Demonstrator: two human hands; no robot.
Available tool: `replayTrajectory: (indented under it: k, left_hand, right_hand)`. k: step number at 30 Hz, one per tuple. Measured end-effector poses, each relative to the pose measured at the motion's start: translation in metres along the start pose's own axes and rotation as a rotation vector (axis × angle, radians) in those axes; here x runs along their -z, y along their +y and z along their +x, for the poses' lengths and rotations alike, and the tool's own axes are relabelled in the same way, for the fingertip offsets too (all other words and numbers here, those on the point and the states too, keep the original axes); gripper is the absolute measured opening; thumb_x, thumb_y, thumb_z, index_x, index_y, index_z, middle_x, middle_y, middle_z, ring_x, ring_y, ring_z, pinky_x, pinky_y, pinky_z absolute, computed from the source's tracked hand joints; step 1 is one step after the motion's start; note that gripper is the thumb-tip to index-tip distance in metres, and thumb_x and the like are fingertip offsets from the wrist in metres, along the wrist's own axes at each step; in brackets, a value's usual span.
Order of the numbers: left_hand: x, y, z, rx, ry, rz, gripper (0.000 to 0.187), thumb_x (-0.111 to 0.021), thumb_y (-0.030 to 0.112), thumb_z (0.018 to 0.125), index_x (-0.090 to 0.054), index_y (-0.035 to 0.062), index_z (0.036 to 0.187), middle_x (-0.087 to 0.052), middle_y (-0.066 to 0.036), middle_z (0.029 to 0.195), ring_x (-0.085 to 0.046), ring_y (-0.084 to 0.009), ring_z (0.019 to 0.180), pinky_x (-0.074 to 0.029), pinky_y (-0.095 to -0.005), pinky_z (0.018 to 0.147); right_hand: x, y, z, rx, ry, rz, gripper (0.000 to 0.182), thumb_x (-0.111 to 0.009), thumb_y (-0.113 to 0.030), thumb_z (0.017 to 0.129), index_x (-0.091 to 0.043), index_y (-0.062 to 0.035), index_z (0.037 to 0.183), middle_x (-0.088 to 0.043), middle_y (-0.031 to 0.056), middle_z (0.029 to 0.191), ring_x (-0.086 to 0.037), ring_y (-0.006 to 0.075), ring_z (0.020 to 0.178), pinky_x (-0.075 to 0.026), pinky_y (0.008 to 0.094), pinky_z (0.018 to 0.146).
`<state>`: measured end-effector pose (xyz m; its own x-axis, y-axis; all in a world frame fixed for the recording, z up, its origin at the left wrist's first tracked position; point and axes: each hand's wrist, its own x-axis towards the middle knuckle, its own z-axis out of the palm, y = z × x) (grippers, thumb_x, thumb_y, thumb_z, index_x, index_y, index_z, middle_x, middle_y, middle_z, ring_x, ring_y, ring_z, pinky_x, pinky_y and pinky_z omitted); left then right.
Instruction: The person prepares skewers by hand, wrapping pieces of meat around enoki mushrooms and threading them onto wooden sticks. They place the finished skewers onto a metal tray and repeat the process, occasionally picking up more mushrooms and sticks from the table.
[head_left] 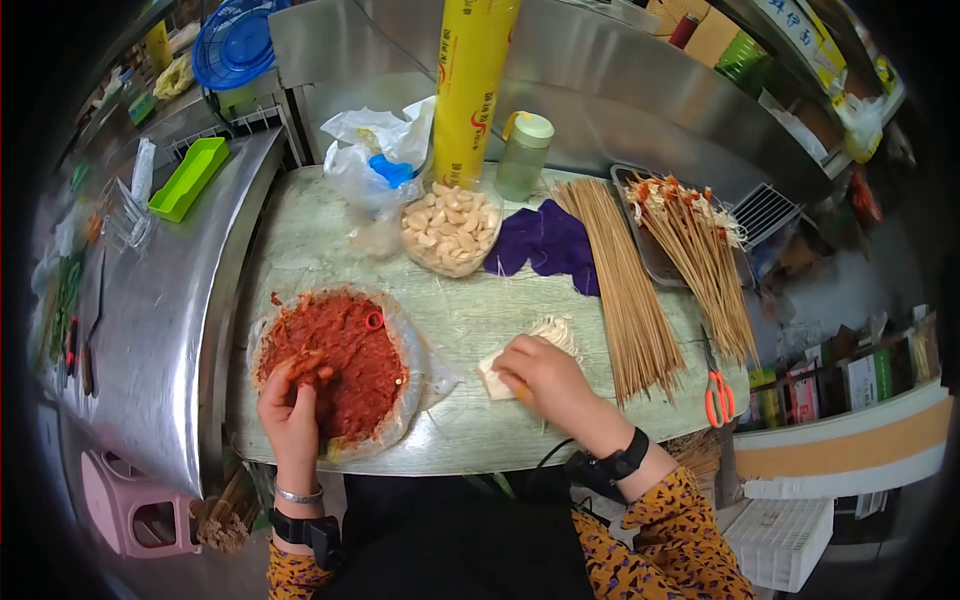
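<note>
At the table's left, my left hand (288,405) is over a plastic-lined container of coarse red paste (350,345), its fingers curled round a lump of the same paste (312,366). A small red ring lies on the paste. Right of the middle, my right hand (550,380) is closed on a bunch of enoki mushrooms (497,378). The pale cut base shows left of my fingers, and the thin strands fan out behind them. My palm hides the rest of the bunch.
A tub of peeled garlic cloves (452,228), a purple cloth (545,245), a lidded bottle (525,158) and a yellow film roll (470,95) stand behind. Bamboo skewers (632,300), a tray of filled skewers (690,230) and orange-handled scissors (718,395) lie right.
</note>
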<state>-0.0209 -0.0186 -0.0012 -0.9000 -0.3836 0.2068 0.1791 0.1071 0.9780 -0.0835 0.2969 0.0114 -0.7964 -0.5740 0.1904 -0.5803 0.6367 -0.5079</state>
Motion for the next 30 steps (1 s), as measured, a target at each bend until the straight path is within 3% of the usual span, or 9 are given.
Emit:
replayTrajectory:
  k: [7, 12, 19, 21, 22, 24, 28, 29, 30]
  left_hand:
    - [0.002, 0.001, 0.000, -0.041, 0.006, 0.104, 0.029, -0.046, -0.008, 0.078, -0.061, -0.0049, 0.103, -0.063, -0.009, 0.098, -0.059, -0.0150, 0.090, -0.045, -0.0263, 0.081]
    - [0.000, 0.011, 0.001, -0.034, 0.004, 0.103, 0.029, -0.046, -0.007, 0.077, -0.061, -0.0052, 0.101, -0.063, -0.009, 0.098, -0.059, -0.0155, 0.091, -0.044, -0.0265, 0.083]
    - [0.005, -0.003, 0.000, -0.098, -0.030, 0.169, 0.031, -0.045, -0.005, 0.078, -0.060, -0.0040, 0.106, -0.064, -0.007, 0.099, -0.059, -0.0150, 0.090, -0.045, -0.0268, 0.083]
    - [0.006, -0.004, 0.001, -0.047, -0.023, 0.103, 0.029, -0.045, -0.004, 0.079, -0.060, -0.0027, 0.105, -0.064, -0.008, 0.097, -0.060, -0.0134, 0.085, -0.046, -0.0259, 0.080]
    - [0.003, 0.003, -0.002, 0.117, -0.015, -0.040, 0.027, -0.045, -0.003, 0.081, -0.061, -0.0014, 0.102, -0.064, -0.007, 0.095, -0.060, -0.0123, 0.080, -0.046, -0.0248, 0.077]
    - [0.005, -0.017, 0.001, -0.147, 0.016, 0.223, 0.026, -0.046, -0.004, 0.078, -0.064, 0.0014, 0.095, -0.064, -0.005, 0.091, -0.059, -0.0161, 0.086, -0.048, -0.0301, 0.079]
    - [0.005, -0.014, 0.005, -0.300, 0.029, 0.319, 0.027, -0.052, 0.002, 0.077, -0.063, 0.0052, 0.101, -0.065, -0.007, 0.094, -0.061, -0.0212, 0.090, -0.047, -0.0326, 0.080]
    - [0.007, -0.007, 0.005, -0.258, -0.048, 0.214, 0.027, -0.051, 0.001, 0.078, -0.062, 0.0037, 0.102, -0.065, -0.008, 0.095, -0.061, -0.0209, 0.089, -0.047, -0.0318, 0.080]
    - [0.006, 0.005, 0.003, -0.202, -0.083, 0.135, 0.027, -0.050, 0.000, 0.078, -0.061, 0.0018, 0.102, -0.065, -0.009, 0.095, -0.062, -0.0212, 0.089, -0.047, -0.0312, 0.080]
  right_hand:
    - [-0.006, 0.011, 0.018, 0.076, -0.022, -0.035, 0.017, -0.063, -0.005, 0.074, -0.062, -0.0061, 0.091, -0.061, 0.0078, 0.095, -0.057, 0.0273, 0.083, -0.048, 0.0355, 0.071]
    - [-0.027, 0.002, 0.019, -0.049, 0.172, -0.157, 0.019, -0.062, -0.004, 0.071, -0.061, -0.0057, 0.090, -0.059, 0.0064, 0.088, -0.054, 0.0265, 0.079, -0.046, 0.0360, 0.068]
    - [0.003, -0.019, -0.005, -0.066, 0.170, -0.237, 0.013, -0.065, -0.005, 0.069, -0.062, -0.0057, 0.082, -0.057, 0.0064, 0.084, -0.054, 0.0268, 0.080, -0.046, 0.0356, 0.069]
    - [0.007, -0.026, 0.007, 0.007, 0.195, -0.128, 0.009, -0.064, -0.005, 0.069, -0.061, -0.0050, 0.077, -0.057, 0.0071, 0.082, -0.054, 0.0272, 0.079, -0.046, 0.0357, 0.069]
    - [0.006, -0.023, 0.010, 0.040, 0.123, -0.142, 0.009, -0.065, -0.005, 0.068, -0.061, -0.0048, 0.076, -0.057, 0.0076, 0.081, -0.054, 0.0275, 0.078, -0.046, 0.0361, 0.069]
    - [-0.007, -0.011, 0.018, 0.108, 0.037, -0.142, 0.009, -0.064, -0.005, 0.066, -0.060, -0.0048, 0.074, -0.058, 0.0090, 0.080, -0.055, 0.0284, 0.078, -0.045, 0.0376, 0.068]
    - [-0.004, -0.011, 0.034, 0.184, -0.068, -0.229, 0.031, -0.069, -0.013, 0.058, -0.065, -0.0085, 0.088, -0.058, 0.0124, 0.087, -0.055, 0.0315, 0.082, -0.045, 0.0412, 0.072]
    - [0.009, -0.021, 0.032, 0.159, -0.196, -0.227, 0.021, -0.062, -0.002, 0.075, -0.061, -0.0010, 0.096, -0.061, 0.0136, 0.093, -0.058, 0.0305, 0.087, -0.047, 0.0368, 0.076]
    - [0.005, -0.024, 0.029, 0.174, -0.083, -0.183, 0.023, -0.061, -0.002, 0.072, -0.061, -0.0013, 0.095, -0.058, 0.0171, 0.093, -0.053, 0.0370, 0.090, -0.044, 0.0419, 0.079]
